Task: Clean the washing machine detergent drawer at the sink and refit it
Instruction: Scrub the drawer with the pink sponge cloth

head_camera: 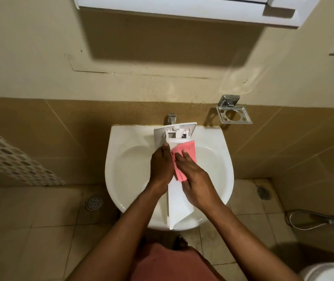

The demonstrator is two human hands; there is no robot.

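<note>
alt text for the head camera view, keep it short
Over a white sink, the left hand holds a white detergent drawer while the right hand presses a pink cloth on it near its front panel. A tap stands behind.

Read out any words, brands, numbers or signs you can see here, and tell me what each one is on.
None can be read. The white plastic detergent drawer, the pink cloth, the white ceramic sink, the chrome tap and the chrome wall holder show no legible words, numbers or marks.
</note>
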